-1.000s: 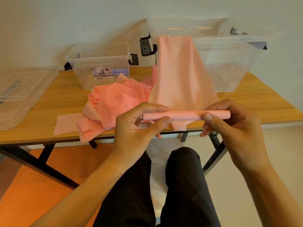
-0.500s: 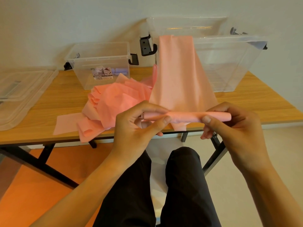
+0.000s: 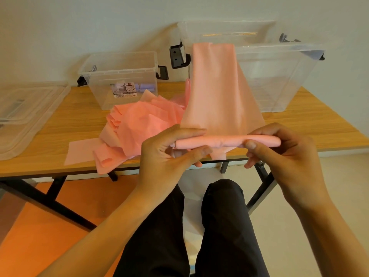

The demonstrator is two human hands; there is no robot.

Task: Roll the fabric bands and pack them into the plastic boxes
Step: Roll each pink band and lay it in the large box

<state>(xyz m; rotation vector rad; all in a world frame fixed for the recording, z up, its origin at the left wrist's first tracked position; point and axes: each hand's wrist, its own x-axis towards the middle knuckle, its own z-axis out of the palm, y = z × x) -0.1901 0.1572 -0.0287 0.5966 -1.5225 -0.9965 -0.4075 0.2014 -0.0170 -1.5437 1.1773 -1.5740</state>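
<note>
A pink fabric band (image 3: 219, 92) hangs over the front rim of the large clear plastic box (image 3: 279, 80) and runs down to a thin roll (image 3: 223, 141) held in front of the table edge. My left hand (image 3: 167, 154) pinches the roll's left end between thumb and fingers. My right hand (image 3: 279, 154) grips its right end. A heap of loose pink bands (image 3: 139, 124) lies on the table to the left of the roll. A small clear plastic box (image 3: 119, 76) stands behind the heap, with a few lilac rolls (image 3: 146, 87) inside.
The wooden table (image 3: 319, 128) has black legs. Clear box lids (image 3: 26, 116) lie at its left end. A lid leans on the wall behind the large box. My knees in dark trousers (image 3: 219, 226) are below the hands.
The roll has turned a little between my fingers and grown slightly thicker. Both hands stay in nearly the same place.
</note>
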